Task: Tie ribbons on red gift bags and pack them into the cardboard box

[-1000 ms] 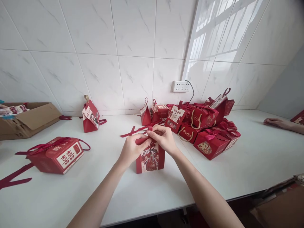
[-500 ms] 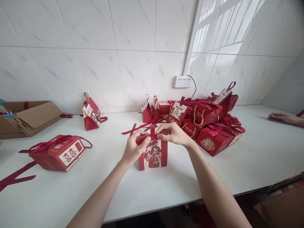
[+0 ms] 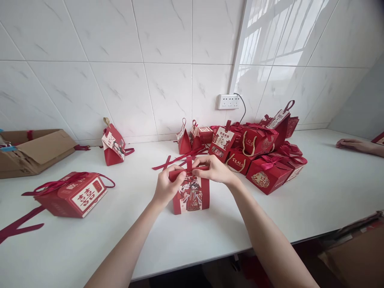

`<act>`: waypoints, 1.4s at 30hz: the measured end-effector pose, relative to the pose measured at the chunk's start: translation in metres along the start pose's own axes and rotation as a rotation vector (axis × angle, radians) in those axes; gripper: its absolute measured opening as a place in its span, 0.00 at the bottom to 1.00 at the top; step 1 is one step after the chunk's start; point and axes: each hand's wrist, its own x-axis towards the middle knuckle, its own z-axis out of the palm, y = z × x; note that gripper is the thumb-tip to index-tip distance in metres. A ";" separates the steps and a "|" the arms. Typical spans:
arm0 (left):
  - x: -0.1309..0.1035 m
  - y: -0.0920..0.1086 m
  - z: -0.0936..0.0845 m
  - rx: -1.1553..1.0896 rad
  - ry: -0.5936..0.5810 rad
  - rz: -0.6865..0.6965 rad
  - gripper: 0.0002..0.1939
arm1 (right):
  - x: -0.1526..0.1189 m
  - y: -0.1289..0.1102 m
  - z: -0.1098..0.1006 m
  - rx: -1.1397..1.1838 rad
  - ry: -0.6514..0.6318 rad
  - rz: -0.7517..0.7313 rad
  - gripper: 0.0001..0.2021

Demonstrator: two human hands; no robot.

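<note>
A red gift box (image 3: pixel 192 196) with two illustrated figures on its front stands upright on the white table (image 3: pixel 144 244). My left hand (image 3: pixel 169 184) pinches the left part of its folded top edge, thumb in front. On the right part of the same edge, my right hand (image 3: pixel 211 170) grips with thumb and fingers. A short red ribbon loop (image 3: pixel 189 163) sticks up between the two hands. The fingers behind the box top are partly hidden.
Finished-looking red boxes (image 3: pixel 268 172) are heaped at the back right, with loose ribbons (image 3: pixel 168 163) beside them. Left are a red box (image 3: pixel 72 196), a small pointed box (image 3: pixel 114 146) and a cardboard carton (image 3: pixel 45 150). Another person's hand (image 3: pixel 351 144) rests at far right.
The view has shifted slightly, so everything sits a little differently in the picture. Both hands keep their hold on the box top, with no clear change.
</note>
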 end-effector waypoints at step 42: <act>-0.001 -0.007 -0.013 -0.233 0.172 -0.043 0.23 | 0.000 0.012 -0.010 0.411 -0.160 0.274 0.17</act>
